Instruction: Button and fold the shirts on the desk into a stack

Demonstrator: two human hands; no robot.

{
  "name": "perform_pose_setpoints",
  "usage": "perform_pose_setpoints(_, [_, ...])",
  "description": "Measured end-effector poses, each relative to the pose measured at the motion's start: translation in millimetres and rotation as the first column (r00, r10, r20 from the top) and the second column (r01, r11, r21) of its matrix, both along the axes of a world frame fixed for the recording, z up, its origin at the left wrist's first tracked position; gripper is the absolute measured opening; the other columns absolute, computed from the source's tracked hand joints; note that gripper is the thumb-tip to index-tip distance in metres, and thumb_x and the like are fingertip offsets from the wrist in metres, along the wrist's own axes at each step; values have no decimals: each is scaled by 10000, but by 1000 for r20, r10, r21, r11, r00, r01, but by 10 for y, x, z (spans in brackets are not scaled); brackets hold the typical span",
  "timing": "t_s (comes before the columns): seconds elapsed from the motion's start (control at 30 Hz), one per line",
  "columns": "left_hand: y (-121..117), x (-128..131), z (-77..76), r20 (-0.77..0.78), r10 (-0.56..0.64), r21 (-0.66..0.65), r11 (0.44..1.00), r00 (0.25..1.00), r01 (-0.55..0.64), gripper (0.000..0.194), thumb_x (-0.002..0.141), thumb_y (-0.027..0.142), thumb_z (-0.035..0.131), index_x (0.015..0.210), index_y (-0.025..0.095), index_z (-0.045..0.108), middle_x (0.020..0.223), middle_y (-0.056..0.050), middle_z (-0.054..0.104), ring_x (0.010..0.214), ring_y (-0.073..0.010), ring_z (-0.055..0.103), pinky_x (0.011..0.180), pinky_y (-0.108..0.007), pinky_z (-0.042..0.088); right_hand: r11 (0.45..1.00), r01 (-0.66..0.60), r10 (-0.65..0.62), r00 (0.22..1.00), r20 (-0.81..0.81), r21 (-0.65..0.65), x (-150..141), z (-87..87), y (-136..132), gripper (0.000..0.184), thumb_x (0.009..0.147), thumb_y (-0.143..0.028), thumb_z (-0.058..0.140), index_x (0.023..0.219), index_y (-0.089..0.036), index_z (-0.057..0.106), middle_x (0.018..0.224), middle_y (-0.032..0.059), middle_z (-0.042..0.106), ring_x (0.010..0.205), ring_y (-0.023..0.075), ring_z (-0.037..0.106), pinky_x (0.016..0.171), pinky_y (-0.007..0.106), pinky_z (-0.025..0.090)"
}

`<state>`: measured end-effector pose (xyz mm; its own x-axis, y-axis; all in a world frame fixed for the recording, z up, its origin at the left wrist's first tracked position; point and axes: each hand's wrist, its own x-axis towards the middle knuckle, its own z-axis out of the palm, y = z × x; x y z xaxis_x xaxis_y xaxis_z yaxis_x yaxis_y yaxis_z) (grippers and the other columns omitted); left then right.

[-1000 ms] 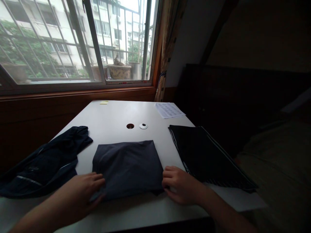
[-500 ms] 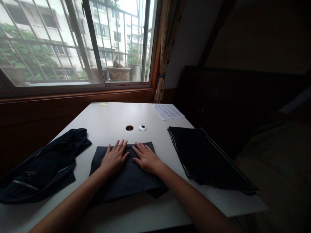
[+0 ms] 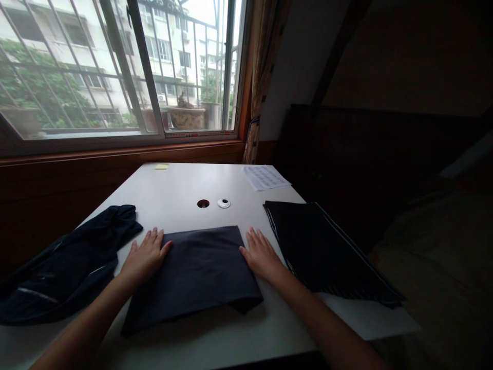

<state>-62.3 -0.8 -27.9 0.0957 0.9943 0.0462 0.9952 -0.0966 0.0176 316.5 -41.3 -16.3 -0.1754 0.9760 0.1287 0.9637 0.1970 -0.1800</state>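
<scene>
A folded dark grey garment lies flat in the middle of the white table. My left hand rests flat at the garment's left edge, fingers stretched out and pointing away from me. At the right edge my right hand lies flat the same way, fingers spread. Neither hand holds anything.
A crumpled dark navy garment lies at the table's left. A folded black garment with thin white stripes lies at the right edge. Behind are a cable hole, a white cap, a printed sheet and a yellow note.
Both hands slid apart from the middle of the grey garment to its left and right edges, staying flat. A second ago they were at its near corners.
</scene>
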Motion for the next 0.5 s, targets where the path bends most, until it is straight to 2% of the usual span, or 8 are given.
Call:
perform_pose_setpoints(0.1, [121,-150,48,-23,-36,61,997,999,38,680,998,482,250,1477,26,409,1571,-242,323,1481,-389,240,1121,-633,280,992,-42,51,996,-72,118,35,73,-325,544,1014,-454,417,1457,-138,442,1434,196,498,1352,314,424,1106,499,362])
perform_pose_setpoints(0.2, [242,-151,159,62,-186,134,975,981,177,640,985,503,310,1417,73,506,1509,-207,451,1442,-371,338,1137,-565,319,996,-82,88,980,-177,41,15,185,-617,541,978,-532,479,1408,-204,480,1264,152,579,1197,290,533,1024,473,451])
perform_pose_setpoints(0.27, [293,-81,241,157,-304,129,950,940,286,634,970,559,348,1377,120,555,1426,-172,553,1362,-338,461,1122,-493,378,991,-124,108,966,-237,-54,-4,253,-754,502,963,-545,505,1360,-238,514,1206,119,577,1143,267,564,995,438,479])
perform_pose_setpoints(0.33, [319,8,307,237,-372,95,928,897,359,638,950,604,381,1357,153,577,1346,-150,619,1264,-313,554,1082,-452,433,981,-166,133,954,-268,-104,-6,294,-840,435,936,-520,574,1297,-279,558,1201,91,551,1119,246,576,977,404,493])
perform_pose_setpoints(0.4, [329,82,346,285,-400,58,914,871,401,616,944,607,399,1344,178,589,1299,-135,647,1203,-302,594,1050,-440,462,973,-215,187,949,-253,-86,11,301,-884,420,861,-490,697,1233,-319,600,1274,77,505,1157,254,547,988,401,482])
perform_pose_setpoints(0.5, [336,129,363,325,-411,28,904,852,426,558,953,571,404,1311,198,616,1255,-124,664,1151,-292,617,1028,-438,474,955,-296,297,941,-160,31,54,265,-902,496,743,-452,825,1185,-340,629,1389,71,446,1197,290,486,996,439,455])
